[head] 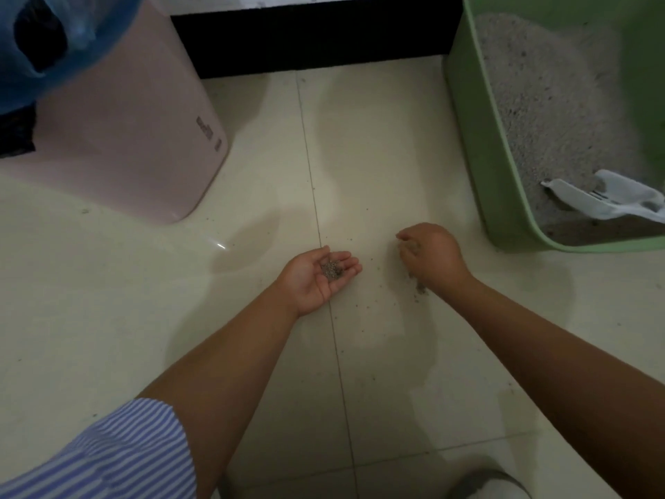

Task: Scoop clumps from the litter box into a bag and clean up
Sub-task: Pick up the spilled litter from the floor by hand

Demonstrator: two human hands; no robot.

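Note:
My left hand (pixel 316 275) lies palm up just above the floor, cupped, with a small heap of grey litter grains (pixel 331 270) in the palm. My right hand (pixel 430 257) is to its right, palm down on the tiles, fingers curled over loose litter. More spilled grains (pixel 420 288) lie beside the right wrist. The green litter box (pixel 478 145) stands at the right, filled with pale grey litter. A white scoop (pixel 604 199) rests inside it at the near corner. The blue bag (pixel 43 41) lines the pink bin (pixel 136 131) at the upper left.
Pale floor tiles (pixel 252 174) with a grout line run between the bin and the box, with scattered specks of litter. A black baseboard (pixel 309 41) closes the far side. A grey shoe tip (pixel 485 484) shows at the bottom edge.

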